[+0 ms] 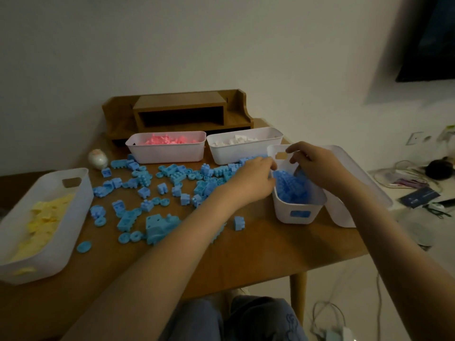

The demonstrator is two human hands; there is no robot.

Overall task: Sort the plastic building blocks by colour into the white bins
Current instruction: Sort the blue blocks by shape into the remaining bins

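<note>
Across the wooden table (246,254) three colours look settled to me: the yellow bin (73,230) on the left, and the pink bin (167,152) and white-block bin (236,151) at the back. The blue bin (283,210) is partly filled, but many blue blocks (161,188) lie scattered mid-table, so I judge the last colour far from finished. My left hand (256,175) curls at that bin's rim and my right hand (317,166) reaches into it; I cannot tell whether either holds a block.
</note>
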